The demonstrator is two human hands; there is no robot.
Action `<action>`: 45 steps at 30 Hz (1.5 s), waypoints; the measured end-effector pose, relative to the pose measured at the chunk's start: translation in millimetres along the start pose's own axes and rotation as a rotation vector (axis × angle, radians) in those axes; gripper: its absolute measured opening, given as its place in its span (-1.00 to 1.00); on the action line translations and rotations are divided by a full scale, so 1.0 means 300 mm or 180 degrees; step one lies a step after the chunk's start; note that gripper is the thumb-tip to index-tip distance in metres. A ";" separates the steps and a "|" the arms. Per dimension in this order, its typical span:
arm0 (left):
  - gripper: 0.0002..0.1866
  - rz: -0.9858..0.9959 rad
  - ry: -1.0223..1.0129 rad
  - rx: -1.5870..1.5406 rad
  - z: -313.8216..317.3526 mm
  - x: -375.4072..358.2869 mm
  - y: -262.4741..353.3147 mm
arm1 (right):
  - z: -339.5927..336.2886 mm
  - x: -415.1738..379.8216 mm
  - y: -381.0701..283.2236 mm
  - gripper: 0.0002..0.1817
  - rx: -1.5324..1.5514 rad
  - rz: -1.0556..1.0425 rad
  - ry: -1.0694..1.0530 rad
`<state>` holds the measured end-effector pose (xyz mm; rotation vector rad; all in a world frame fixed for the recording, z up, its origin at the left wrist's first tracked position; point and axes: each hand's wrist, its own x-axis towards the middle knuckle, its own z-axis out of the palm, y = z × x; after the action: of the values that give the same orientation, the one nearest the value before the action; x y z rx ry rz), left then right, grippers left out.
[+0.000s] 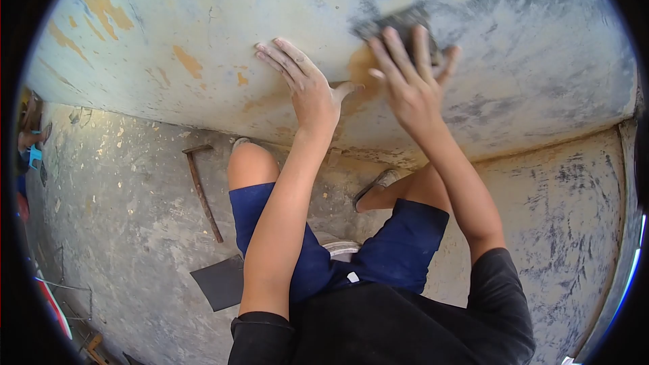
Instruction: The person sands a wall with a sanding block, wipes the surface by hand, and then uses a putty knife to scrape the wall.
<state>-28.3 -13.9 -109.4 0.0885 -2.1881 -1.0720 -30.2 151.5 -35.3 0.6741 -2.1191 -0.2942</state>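
Note:
My right hand [414,88] presses a dark, worn piece of sandpaper [424,21] against the pale, patchy wall [223,13]. Its fingers reach over the sheet, which is blurred by motion. Left of it, my left hand [312,91] lies on the same surface with nothing in it, fingers extended and thumb out to the side. Whitish dust coats the fingers. Around both hands the wall carries orange-brown spots, and grey smears spread to the upper right.
A hammer [201,192] with a wooden handle lies on the rough concrete floor [128,209], left of my legs. Near my left thigh is a flat dark grey sheet [220,284]. I sit low on something mostly hidden. Wire-like metal [71,288] stands at the lower left edge.

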 end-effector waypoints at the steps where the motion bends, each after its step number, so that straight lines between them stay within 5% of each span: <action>1: 0.70 0.0006 -0.0015 0.0001 0.010 -0.006 -0.007 | 0.012 0.035 -0.041 -0.36 0.0125 -0.0004 0.0128; 11: 0.70 0.0089 0.0077 -0.0010 -0.005 -0.007 -0.010 | 0.013 -0.222 0.131 -0.36 -0.0146 -0.0025 -0.0097; 18: 0.71 0.0195 0.0224 0.0146 0.034 0.002 -0.046 | 0.020 0.091 -0.107 -0.34 0.0357 -0.0146 0.0135; 25: 0.71 0.0077 0.0025 -0.0001 0.001 -0.001 -0.019 | 0.022 -0.206 0.038 -0.35 0.0027 0.0264 -0.0187; 31: 0.66 0.0137 -0.0002 -0.0152 0.000 -0.009 -0.017 | 0.028 -0.002 -0.061 -0.38 0.0247 0.0591 0.0322; 34: 0.55 0.0077 -0.0024 0.0093 -0.028 0.001 0.008 | 0.035 0.005 -0.127 -0.40 0.0445 0.0335 0.0162; 36: 0.17 -0.0133 0.0167 -0.0172 -0.083 -0.024 0.040 | 0.031 -0.083 -0.149 -0.41 0.0686 0.0458 0.0204; 37: 0.17 -0.0123 0.0181 -0.0150 -0.112 -0.034 0.048 | 0.030 -0.144 -0.171 -0.42 0.0933 0.0571 0.0188; 40: -0.51 -0.1099 0.0143 -0.1050 -0.160 -0.073 0.078 | 0.029 -0.298 -0.234 -0.41 0.1263 0.0816 0.0150; 45: -0.59 -0.1600 -0.0560 -0.2775 -0.128 -0.098 0.090 | -0.011 -0.287 -0.296 -0.39 0.1804 0.0783 0.0184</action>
<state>23.6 -11.8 -90.2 0.1554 -1.6818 -2.2976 45.2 126.8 -130.1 0.7143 -2.2091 0.4734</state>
